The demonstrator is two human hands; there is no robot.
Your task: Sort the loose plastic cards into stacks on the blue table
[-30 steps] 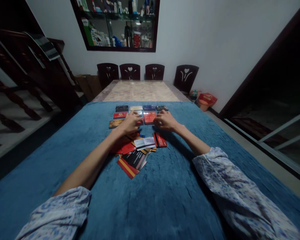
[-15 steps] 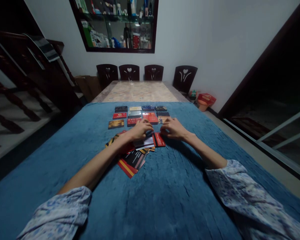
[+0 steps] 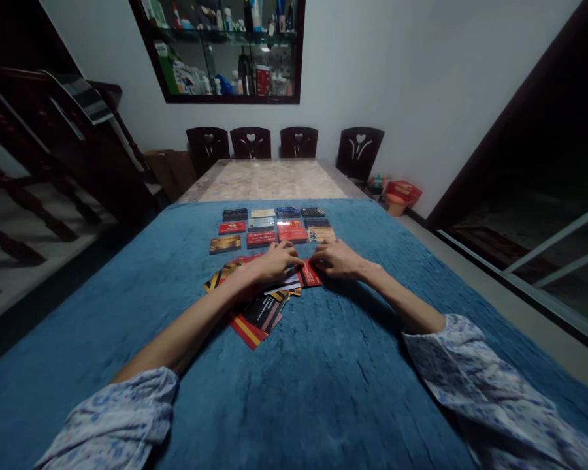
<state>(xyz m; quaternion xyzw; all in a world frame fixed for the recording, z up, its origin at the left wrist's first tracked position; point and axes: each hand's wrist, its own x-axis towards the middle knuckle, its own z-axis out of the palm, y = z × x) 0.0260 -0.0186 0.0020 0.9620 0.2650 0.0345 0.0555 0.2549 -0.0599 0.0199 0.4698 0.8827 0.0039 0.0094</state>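
Note:
A loose heap of plastic cards (image 3: 259, 310) lies on a blue cloth (image 3: 323, 365) in front of me. Beyond it, several cards (image 3: 274, 225) are laid flat in neat rows. My left hand (image 3: 273, 261) rests palm down on the top of the heap, fingers curled over the cards. My right hand (image 3: 340, 259) lies beside it, fingertips on the edge of a red card (image 3: 311, 277) at the heap's right side. Whether either hand grips a card is hidden.
The blue cloth covers the near part of a long marble-topped table (image 3: 269, 179). Several dark chairs (image 3: 298, 141) stand at its far end under a glass wall cabinet (image 3: 225, 49). A staircase (image 3: 39, 170) rises on the left, and a red bag (image 3: 402, 194) sits on the floor at the right.
Both hands have drawn back from the laid-out rows toward me and now sit on the loose heap. The rows, formerly partly covered, are now fully in view.

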